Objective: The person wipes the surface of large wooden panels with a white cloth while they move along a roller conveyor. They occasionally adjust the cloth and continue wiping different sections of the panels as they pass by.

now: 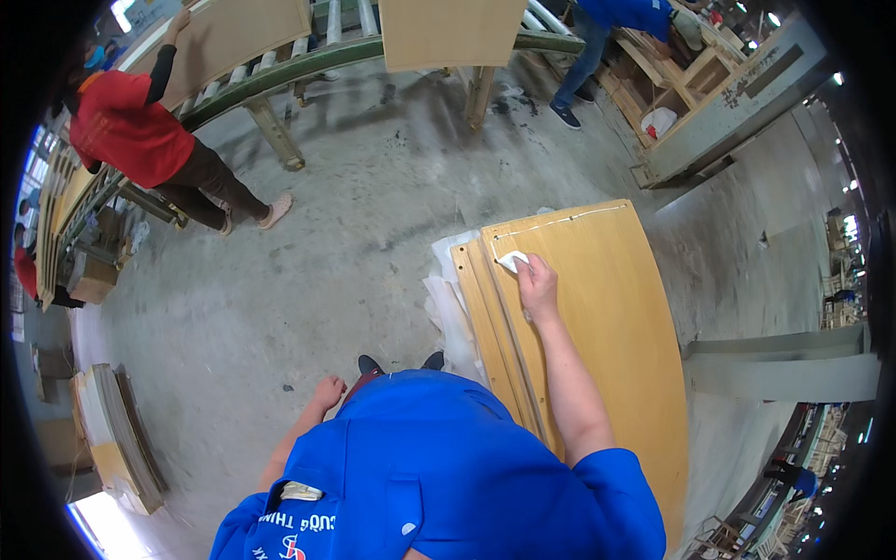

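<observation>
My right hand (539,286) is closed in a pinch on a small white thing (512,261), too small to tell whether it is a cloth or a soft bottle. It rests at the left edge of a yellowish wooden panel (616,336), near that panel's far left corner. A thin white line, like glue, runs along the panel's far edge and a little way down its left side. Small dark holes mark the edges. Beside my left thigh hangs my left hand (329,390), fingers curled, with nothing visible in them.
Wooden strips (481,303) and white wrapping (450,299) lie along the panel's left side. Ahead, a roller conveyor (350,58) carries boards; a person in red (140,131) stands there. Another person in blue (616,19) bends over wooden frames. A grey beam (784,359) is right.
</observation>
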`<state>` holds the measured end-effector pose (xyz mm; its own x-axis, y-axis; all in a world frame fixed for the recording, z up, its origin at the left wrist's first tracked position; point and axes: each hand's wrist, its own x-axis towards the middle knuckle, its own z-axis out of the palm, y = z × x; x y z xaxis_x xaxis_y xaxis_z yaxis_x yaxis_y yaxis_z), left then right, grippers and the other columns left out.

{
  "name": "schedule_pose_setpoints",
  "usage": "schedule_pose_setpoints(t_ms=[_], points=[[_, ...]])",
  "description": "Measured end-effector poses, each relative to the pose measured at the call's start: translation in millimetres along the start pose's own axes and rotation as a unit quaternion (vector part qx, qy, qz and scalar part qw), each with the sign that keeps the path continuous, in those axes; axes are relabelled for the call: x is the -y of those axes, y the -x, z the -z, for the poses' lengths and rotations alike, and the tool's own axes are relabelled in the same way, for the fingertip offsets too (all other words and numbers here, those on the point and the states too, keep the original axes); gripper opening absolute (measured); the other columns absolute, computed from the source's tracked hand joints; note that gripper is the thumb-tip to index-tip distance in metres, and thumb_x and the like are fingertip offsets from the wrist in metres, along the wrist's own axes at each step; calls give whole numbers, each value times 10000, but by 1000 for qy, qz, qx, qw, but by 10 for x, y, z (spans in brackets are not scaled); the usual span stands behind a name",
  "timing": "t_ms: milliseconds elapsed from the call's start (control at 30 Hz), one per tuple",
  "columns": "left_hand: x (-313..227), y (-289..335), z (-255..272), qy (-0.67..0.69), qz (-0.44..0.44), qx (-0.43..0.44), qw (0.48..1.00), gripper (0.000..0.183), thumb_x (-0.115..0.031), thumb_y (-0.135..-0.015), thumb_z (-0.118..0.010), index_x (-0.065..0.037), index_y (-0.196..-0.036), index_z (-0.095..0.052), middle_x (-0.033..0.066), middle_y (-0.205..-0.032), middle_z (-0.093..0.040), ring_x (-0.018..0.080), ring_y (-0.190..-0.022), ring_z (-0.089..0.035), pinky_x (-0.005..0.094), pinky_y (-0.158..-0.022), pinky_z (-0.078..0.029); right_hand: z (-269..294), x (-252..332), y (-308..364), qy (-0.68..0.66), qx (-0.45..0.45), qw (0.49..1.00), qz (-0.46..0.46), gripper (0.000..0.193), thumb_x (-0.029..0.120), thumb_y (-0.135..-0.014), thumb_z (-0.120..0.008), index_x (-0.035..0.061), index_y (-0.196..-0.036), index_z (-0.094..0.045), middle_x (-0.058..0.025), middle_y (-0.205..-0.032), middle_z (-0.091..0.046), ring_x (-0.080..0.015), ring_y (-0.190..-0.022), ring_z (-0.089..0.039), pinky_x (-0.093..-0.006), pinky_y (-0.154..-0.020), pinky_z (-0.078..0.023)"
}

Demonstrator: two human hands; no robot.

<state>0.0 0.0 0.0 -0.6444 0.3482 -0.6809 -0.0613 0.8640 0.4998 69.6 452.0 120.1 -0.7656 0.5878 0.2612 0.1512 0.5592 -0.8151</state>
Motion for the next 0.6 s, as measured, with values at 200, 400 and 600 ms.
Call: schedule_pose_setpoints(t_ms=[200,400,600], points=[[-17,-23,-45,13,0,-6,1000,343,-262,-817,-397,-4,-772,-619,154,-779,-640,302,-762,-612,390,-721,-468,32,31,-9,24,-4,999,23,138,103,-838,-527,-32,-814,-545,-188,-745,-555,-346,-678,-542,-383,-598,-422],[-17,-63,-115,35,-17,1,999,321,-241,-814,-409,2,-773,-614,150,-780,-641,294,-732,-619,387,-691,-477,22,15,75,17,-25,999,24,148,116,-838,-535,-28,-811,-550,-187,-733,-551,-328,-655,-539,-374,-584,-418],[59,-17,-81,13,-45,14,999,314,-223,-818,-410,18,-783,-610,153,-764,-637,257,-692,-619,364,-647,-486,87,6,355,45,-64,997,17,156,129,-838,-539,-23,-809,-557,-175,-695,-543,-268,-601,-532,-333,-553,-415]])
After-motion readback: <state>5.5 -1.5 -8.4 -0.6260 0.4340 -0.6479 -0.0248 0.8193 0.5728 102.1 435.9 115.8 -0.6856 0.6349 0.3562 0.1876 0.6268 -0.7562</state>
